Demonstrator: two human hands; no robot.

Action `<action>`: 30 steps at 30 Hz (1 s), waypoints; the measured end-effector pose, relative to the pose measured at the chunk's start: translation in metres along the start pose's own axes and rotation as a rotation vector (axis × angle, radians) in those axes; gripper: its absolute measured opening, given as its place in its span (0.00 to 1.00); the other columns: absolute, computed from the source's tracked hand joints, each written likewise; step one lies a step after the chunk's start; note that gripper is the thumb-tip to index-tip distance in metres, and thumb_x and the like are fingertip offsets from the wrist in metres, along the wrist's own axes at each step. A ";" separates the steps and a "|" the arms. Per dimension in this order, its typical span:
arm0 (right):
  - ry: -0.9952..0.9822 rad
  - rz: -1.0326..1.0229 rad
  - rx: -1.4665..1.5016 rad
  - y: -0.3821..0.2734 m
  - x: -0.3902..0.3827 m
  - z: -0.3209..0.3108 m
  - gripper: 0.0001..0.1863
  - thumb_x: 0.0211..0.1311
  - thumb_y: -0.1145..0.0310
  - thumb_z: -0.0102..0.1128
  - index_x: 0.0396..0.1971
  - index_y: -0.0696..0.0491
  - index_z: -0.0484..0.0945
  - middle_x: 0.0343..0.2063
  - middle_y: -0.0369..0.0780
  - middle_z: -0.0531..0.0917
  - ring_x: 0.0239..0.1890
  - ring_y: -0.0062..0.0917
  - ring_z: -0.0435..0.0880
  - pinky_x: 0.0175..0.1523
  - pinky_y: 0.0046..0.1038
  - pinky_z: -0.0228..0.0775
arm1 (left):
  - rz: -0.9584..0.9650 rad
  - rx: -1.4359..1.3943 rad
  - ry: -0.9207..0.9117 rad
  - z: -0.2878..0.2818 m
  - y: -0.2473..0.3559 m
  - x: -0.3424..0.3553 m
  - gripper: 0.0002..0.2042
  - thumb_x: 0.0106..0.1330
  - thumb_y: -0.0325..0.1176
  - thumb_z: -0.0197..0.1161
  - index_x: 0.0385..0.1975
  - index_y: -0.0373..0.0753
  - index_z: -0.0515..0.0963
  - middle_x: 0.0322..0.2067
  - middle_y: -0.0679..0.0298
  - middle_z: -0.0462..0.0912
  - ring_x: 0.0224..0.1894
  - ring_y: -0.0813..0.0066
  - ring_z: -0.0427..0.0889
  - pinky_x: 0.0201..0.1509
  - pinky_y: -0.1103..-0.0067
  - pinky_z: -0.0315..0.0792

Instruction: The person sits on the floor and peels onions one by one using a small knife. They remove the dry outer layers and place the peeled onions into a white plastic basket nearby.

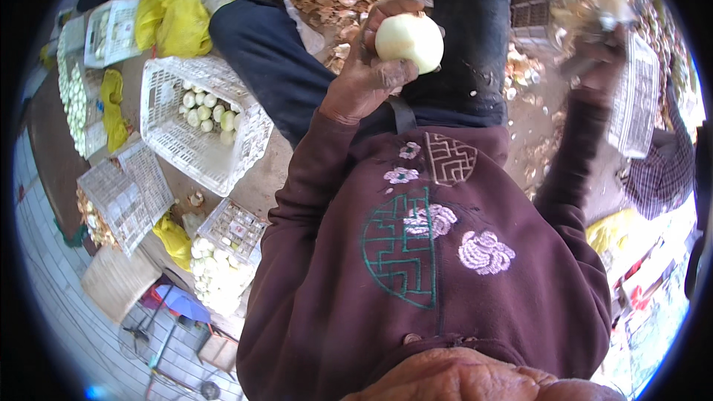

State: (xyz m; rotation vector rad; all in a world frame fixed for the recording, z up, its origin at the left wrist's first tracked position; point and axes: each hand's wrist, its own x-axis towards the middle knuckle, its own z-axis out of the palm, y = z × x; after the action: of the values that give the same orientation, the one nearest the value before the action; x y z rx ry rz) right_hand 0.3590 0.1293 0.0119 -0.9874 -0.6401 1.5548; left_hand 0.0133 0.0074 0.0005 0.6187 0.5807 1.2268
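Maroon sweatshirt [327,267], embroidered with pale pink flowers and a green lattice, lies close below the camera. Above the dark trousers [468,52], the left hand [364,82] pinches a smooth, round peeled onion [410,43] between thumb and curled fingers. The right hand [600,67] is blurred beside a white plastic crate [639,100]; I cannot tell its grip. At left, a slotted crate [160,115] contains more onions [206,113].

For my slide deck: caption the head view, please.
Left hand holds a pale onion; right hand is blurred; an open crate holds more onions.
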 end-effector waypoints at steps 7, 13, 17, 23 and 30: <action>0.608 0.024 -0.779 -0.124 0.041 -0.329 0.14 0.61 0.53 0.58 0.29 0.48 0.73 0.17 0.29 0.69 0.12 0.11 0.61 0.14 0.14 0.50 | 0.325 -0.099 0.560 -0.076 0.069 -0.070 0.24 0.54 0.30 0.66 0.51 0.36 0.68 0.44 0.58 0.75 0.42 0.71 0.77 0.40 0.78 0.77; 0.356 0.178 0.053 -0.093 0.061 -0.267 0.22 0.62 0.61 0.60 0.51 0.56 0.69 0.15 0.28 0.67 0.11 0.10 0.62 0.14 0.11 0.53 | 0.346 0.129 1.390 -0.294 0.115 -0.201 0.24 0.56 0.35 0.65 0.52 0.34 0.68 0.47 0.50 0.73 0.46 0.67 0.75 0.42 0.77 0.74; 0.020 0.204 0.090 -0.079 0.096 -0.135 0.15 0.70 0.66 0.48 0.47 0.62 0.69 0.16 0.28 0.64 0.13 0.10 0.60 0.17 0.12 0.53 | 0.379 0.773 1.637 -0.275 0.145 -0.165 0.30 0.59 0.40 0.62 0.55 0.25 0.63 0.54 0.50 0.69 0.55 0.62 0.71 0.62 0.71 0.62; -0.395 0.362 -0.025 0.004 0.142 0.071 0.21 0.71 0.69 0.42 0.59 0.65 0.61 0.22 0.30 0.63 0.16 0.09 0.60 0.19 0.12 0.53 | 0.173 1.297 0.734 -0.225 0.219 0.015 0.20 0.61 0.39 0.59 0.49 0.33 0.74 0.47 0.54 0.76 0.49 0.71 0.77 0.55 0.76 0.66; -0.379 0.559 -0.205 0.122 0.164 0.161 0.19 0.68 0.66 0.49 0.52 0.63 0.68 0.23 0.29 0.65 0.16 0.07 0.59 0.19 0.12 0.53 | -0.715 1.611 0.187 -0.301 0.033 0.209 0.27 0.58 0.48 0.62 0.48 0.29 0.72 0.42 0.49 0.78 0.43 0.61 0.79 0.44 0.68 0.75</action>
State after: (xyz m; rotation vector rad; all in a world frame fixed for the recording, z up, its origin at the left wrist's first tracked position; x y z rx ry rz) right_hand 0.1548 0.2788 -0.0487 -1.0913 -0.8440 2.2384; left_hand -0.1707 0.2531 -0.2029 1.4220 1.7750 -0.0997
